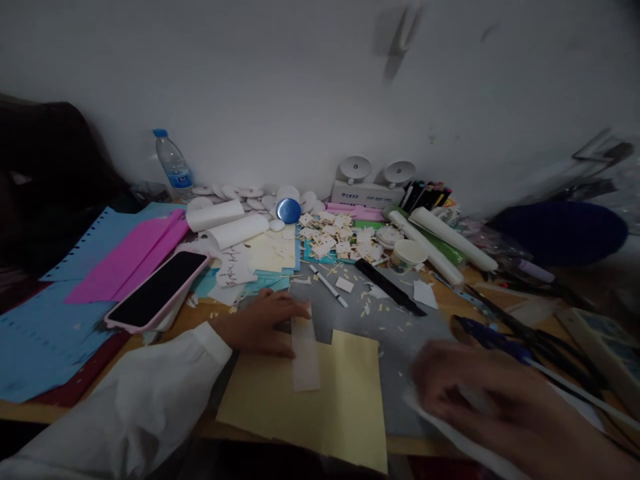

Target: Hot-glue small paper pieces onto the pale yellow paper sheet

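My left hand lies with fingers spread over yellow paper at the front of the table. Its fingertips touch the upper end and left edge of a pale, narrow, translucent strip, which lies on the paper. The yellow sheet has a stepped upper edge and hangs over the table's front. To the right, my right hand is blurred, with its fingers curled in. Whatever it may hold is hidden. Something white shows beneath that hand, its kind unclear.
A phone rests left, beside pink paper and blue sheets. Small printed cards lie heaped behind a grey mat with a pen and a black bar-shaped tool. A water bottle stands back left.
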### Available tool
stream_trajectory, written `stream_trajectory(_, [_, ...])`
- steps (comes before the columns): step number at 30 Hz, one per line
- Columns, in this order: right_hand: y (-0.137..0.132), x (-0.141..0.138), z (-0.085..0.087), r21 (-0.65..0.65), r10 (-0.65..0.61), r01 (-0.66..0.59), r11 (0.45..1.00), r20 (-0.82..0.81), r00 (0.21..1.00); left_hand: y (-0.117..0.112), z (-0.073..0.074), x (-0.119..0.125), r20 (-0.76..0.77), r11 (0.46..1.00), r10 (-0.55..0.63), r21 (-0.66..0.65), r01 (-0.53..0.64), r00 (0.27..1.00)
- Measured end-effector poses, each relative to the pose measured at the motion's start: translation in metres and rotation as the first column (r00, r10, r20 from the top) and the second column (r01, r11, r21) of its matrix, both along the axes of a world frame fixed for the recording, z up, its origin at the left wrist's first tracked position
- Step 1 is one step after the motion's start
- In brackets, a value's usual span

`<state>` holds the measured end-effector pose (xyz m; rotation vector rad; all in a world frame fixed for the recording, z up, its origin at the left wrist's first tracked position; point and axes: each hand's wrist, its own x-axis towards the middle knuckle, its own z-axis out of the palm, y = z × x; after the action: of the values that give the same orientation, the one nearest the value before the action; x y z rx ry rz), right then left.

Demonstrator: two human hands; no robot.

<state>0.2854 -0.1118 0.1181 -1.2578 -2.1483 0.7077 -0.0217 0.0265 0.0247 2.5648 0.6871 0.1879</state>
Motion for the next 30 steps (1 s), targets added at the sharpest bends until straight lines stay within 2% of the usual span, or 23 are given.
stream_trajectory(2, [0.023, -0.015, 0.001, 0.007, 0.03, -0.029, 1.0, -0.052, 0.998, 0.003, 0.009, -0.003, 0.032, 1.0, -0.007, -0.028, 0.008, 0.999])
stream_trajectory(5, [0.052, -0.033, -0.007, 0.027, 0.043, -0.041, 0.999, -0.087, 0.995, 0.006, 0.029, -0.004, 0.071, 0.999, 0.016, -0.036, -0.014, 0.997])
stream_trajectory(8, [0.072, -0.047, -0.018, -0.019, 0.084, -0.087, 0.996, -0.112, 0.99, 0.002, 0.046, 0.004, 0.217, 0.999, 0.023, -0.049, -0.012, 0.976])
stream_trajectory(11, [0.084, -0.059, -0.027, -0.052, 0.106, -0.116, 0.992, -0.171, 0.98, -0.005, 0.052, 0.019, 0.325, 0.977, 0.125, -0.202, -0.06, 0.938])
stream_trajectory(13, [0.088, -0.064, -0.031, -0.051, 0.106, -0.119, 0.992, -0.214, 0.971, -0.009, 0.052, 0.028, 0.299, 0.941, 0.217, -0.317, -0.117, 0.929])
stream_trajectory(16, [0.09, -0.063, -0.036, -0.026, 0.072, -0.08, 0.996, -0.228, 0.971, -0.007, 0.05, 0.033, 0.288, 0.855, 0.345, -0.489, -0.172, 0.893])
stream_trajectory(18, [0.086, -0.056, -0.04, 0.004, 0.011, -0.01, 1.0, -0.216, 0.976, 0.001, 0.049, 0.028, 0.318, 0.794, 0.461, -0.566, -0.224, 0.829])
stream_trajectory(21, [0.075, -0.037, -0.053, 0.002, -0.114, 0.117, 0.993, -0.186, 0.976, 0.019, 0.049, 0.012, 0.353, 0.726, 0.623, -0.592, -0.35, 0.698])
stream_trajectory(24, [0.059, -0.011, -0.073, 0.007, -0.215, 0.216, 0.976, -0.067, 0.974, 0.044, 0.048, -0.008, 0.413, 0.665, 0.743, -0.547, -0.509, 0.527])
stream_trajectory(26, [0.048, 0.005, -0.085, 0.108, -0.254, 0.243, 0.964, 0.103, 0.962, 0.063, 0.046, -0.02, 0.477, 0.64, 0.754, -0.383, -0.666, 0.451])
stream_trajectory(27, [0.043, 0.013, -0.09, 0.168, -0.266, 0.234, 0.957, 0.204, 0.942, 0.072, 0.045, -0.026, 0.51, 0.626, 0.737, -0.268, -0.732, 0.444])
stream_trajectory(28, [0.038, 0.019, -0.094, 0.222, -0.276, 0.216, 0.951, 0.296, 0.914, 0.081, 0.043, -0.03, 0.529, 0.631, 0.702, -0.152, -0.761, 0.476])
stream_trajectory(30, [0.029, 0.026, -0.095, 0.281, -0.275, 0.162, 0.946, 0.431, 0.859, 0.093, 0.039, -0.036, 0.496, 0.658, 0.631, 0.066, -0.75, 0.597])
